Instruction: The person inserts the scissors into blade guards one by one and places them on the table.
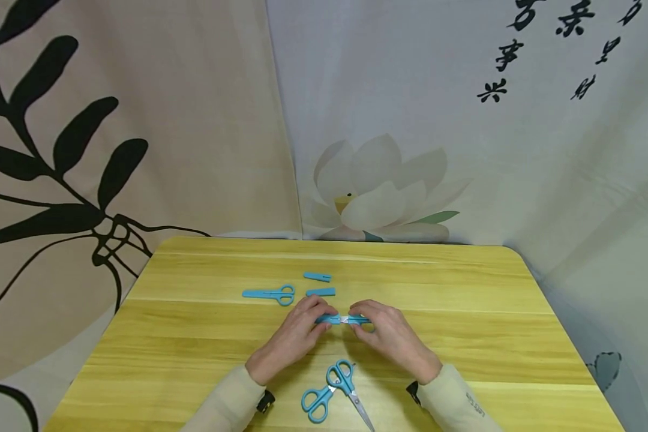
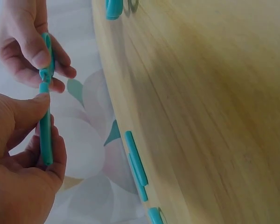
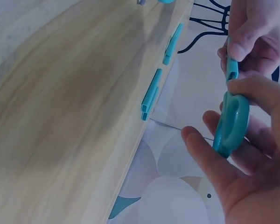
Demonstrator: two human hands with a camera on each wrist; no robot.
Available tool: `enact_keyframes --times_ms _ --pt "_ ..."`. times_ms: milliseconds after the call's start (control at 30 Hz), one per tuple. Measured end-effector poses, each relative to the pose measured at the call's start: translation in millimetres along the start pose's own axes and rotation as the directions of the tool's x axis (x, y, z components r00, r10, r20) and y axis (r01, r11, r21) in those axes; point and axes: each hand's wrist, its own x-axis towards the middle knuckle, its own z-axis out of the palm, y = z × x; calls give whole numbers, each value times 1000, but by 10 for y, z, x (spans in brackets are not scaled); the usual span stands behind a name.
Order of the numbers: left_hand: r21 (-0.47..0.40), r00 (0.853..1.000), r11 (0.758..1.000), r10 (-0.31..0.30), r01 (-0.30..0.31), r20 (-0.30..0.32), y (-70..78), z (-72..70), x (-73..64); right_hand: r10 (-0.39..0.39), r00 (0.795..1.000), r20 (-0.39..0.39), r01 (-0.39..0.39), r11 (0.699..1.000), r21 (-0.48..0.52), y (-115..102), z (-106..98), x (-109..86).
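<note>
My left hand (image 1: 297,333) pinches a blue blade cover (image 2: 45,135) between thumb and fingers, above the middle of the table. Facing it, my right hand (image 1: 391,336) grips a pair of blue-handled scissors (image 3: 233,121) by the handle end. The scissors and cover lie in one line, and a short stretch of metal blade shows between them in the head view. How deep the blade sits inside the cover is hidden. Two loose blue covers, a farther cover (image 1: 317,276) and a nearer cover (image 1: 324,292), lie just beyond my hands.
Covered scissors (image 1: 264,294) lie at the left on the wooden table (image 1: 464,288). Between my forearms, near the front, are two uncovered pairs, left scissors (image 1: 317,405) and right scissors (image 1: 359,408), one overlapping the other. A printed curtain (image 1: 221,120) hangs behind the table.
</note>
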Motion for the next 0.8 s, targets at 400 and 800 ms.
enact_keyframes --times_ms 400,800 --pt "27 1000 1000 10 -10 -5 29 9 57 -17 1000 -20 17 1000 -9 6 -18 20" --pt "34 999 999 31 -30 -18 41 1 84 -9 1000 -23 9 1000 -11 11 -9 32"
